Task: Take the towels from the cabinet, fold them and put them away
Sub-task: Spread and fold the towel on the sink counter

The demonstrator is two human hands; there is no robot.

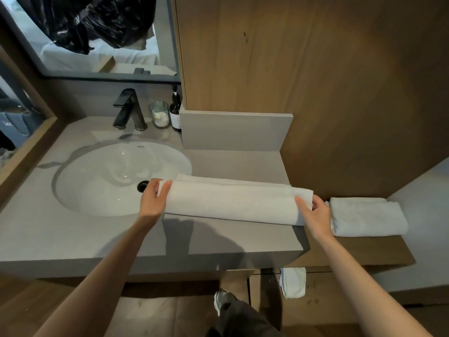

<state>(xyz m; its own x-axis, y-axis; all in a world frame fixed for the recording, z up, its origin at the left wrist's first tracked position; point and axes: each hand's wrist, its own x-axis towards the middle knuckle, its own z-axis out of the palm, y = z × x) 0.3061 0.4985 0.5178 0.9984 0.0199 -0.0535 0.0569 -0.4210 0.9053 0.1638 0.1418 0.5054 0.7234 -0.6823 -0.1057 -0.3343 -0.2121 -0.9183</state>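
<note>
Pinching each end, left hand (152, 200) and right hand (315, 214) hold the folded towel (230, 203).

You've got three white towels: long one (230, 203) across the counter (73, 239), folded one (366, 216) right of the counter, third (292, 282) hanging below its edge. One tap (130, 110), one glass (159, 114), one bottle (175, 113) behind the sink (102, 176).

Both yr forearms are bare, no sleeves, no watch or rings showing on yr left hand (152, 200) or right hand (315, 216). Below and between them, yr dark grey loose-cut trouser leg (239, 319) w/ soft folds. Just above it, a grey-and-white lace-up sneaker (220, 300), pale sole edge; laces too blurred to tell.
</note>
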